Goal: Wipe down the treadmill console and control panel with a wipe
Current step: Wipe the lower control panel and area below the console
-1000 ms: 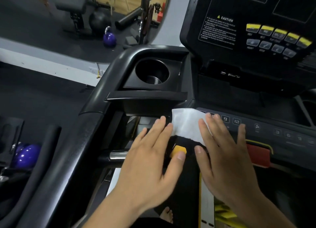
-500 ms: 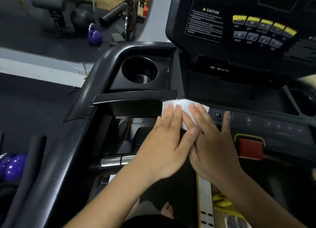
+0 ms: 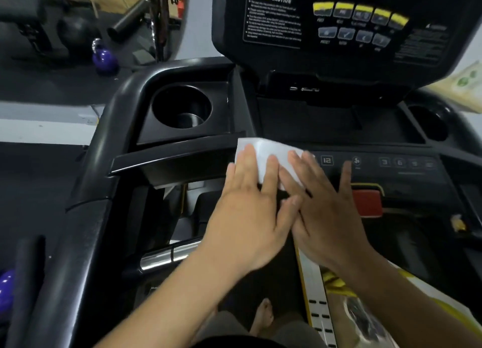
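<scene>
Head view: left hand (image 3: 250, 217) and right hand (image 3: 323, 209) flat, fingers spread. Both press the white wipe (image 3: 271, 157) onto the control panel (image 3: 407, 175), grasping nothing.

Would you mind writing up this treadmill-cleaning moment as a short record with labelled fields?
setting: gym, head view looking down at a treadmill console
wipe: white, lying flat on the left end of the control panel
left hand: fingers spread flat on the wipe
right hand: flat beside the left, fingertips on the wipe
uncovered keys: 12, fan, 3, 6
red stop button: just right of the right hand, untouched
left cup holder: looks empty
</scene>
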`<action>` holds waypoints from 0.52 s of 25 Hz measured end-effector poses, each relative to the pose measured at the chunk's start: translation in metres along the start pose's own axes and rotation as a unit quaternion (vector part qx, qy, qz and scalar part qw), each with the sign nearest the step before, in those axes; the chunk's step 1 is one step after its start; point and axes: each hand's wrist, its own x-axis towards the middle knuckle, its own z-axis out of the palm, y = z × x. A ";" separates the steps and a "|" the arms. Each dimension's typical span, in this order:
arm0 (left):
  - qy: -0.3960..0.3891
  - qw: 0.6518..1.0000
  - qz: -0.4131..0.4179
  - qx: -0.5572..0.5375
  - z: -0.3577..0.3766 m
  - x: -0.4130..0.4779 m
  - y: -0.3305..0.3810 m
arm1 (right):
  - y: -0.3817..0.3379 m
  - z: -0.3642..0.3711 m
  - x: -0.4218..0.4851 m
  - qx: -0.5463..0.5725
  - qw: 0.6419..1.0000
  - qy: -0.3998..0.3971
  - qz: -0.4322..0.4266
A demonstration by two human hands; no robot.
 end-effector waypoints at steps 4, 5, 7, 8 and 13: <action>0.009 1.000 0.006 0.019 0.009 -0.017 0.002 | 0.001 0.001 -0.015 0.019 1.000 -0.003 -0.017; 0.013 1.000 0.003 0.026 0.012 -0.033 0.005 | -0.001 0.002 -0.027 0.029 0.999 -0.004 -0.037; 0.019 0.998 -0.004 0.066 0.021 -0.048 0.010 | 0.006 0.001 -0.037 0.027 0.997 -0.004 -0.072; 0.023 0.995 -0.007 0.094 0.023 -0.044 0.013 | 0.015 -0.001 -0.033 0.018 0.997 -0.004 -0.080; 0.024 0.981 0.021 0.193 0.023 0.005 0.036 | 0.067 -0.009 0.000 -0.032 0.995 -0.026 -0.094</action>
